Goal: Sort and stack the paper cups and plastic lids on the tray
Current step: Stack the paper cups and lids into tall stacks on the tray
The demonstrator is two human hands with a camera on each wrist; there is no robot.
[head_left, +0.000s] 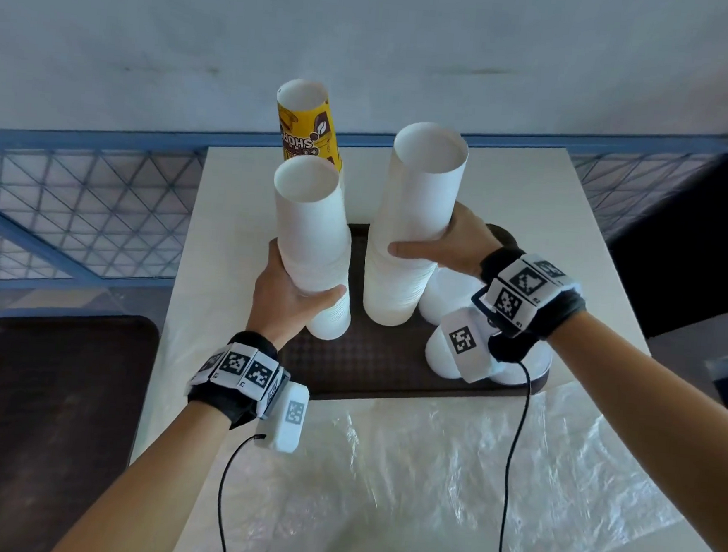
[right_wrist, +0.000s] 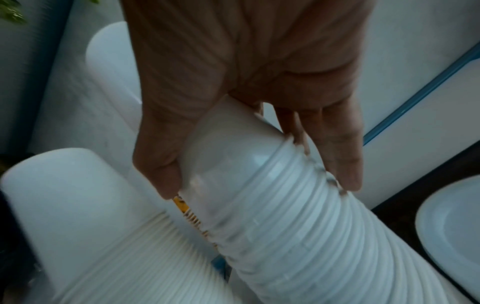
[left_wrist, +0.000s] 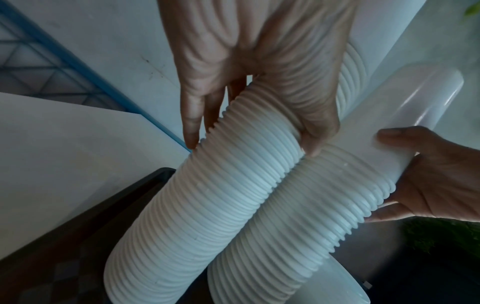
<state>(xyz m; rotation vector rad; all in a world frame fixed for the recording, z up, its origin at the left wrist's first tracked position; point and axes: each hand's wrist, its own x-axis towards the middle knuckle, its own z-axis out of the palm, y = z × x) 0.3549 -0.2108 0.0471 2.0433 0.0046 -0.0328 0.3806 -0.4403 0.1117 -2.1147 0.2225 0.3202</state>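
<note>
Two tall stacks of upside-down white paper cups stand on the dark brown tray (head_left: 373, 362). My left hand (head_left: 292, 288) grips the left stack (head_left: 309, 229) low down, thumb in front. My right hand (head_left: 433, 244) grips the wider right stack (head_left: 413, 219) at mid height. A stack of yellow printed cups (head_left: 308, 129) rises behind the left stack. In the left wrist view my left hand (left_wrist: 249, 144) wraps the ribbed rims of the left stack (left_wrist: 194, 216), which touches the right stack (left_wrist: 324, 195). In the right wrist view my right hand (right_wrist: 259, 185) holds the right stack (right_wrist: 298, 236).
White lids and rounded white pieces (head_left: 447, 350) lie on the tray's right part, under my right wrist. A clear plastic sheet (head_left: 469, 477) covers the near side of the white table (head_left: 238, 206). A second dark tray (head_left: 41, 425) sits lower left. A blue mesh railing (head_left: 78, 204) runs behind.
</note>
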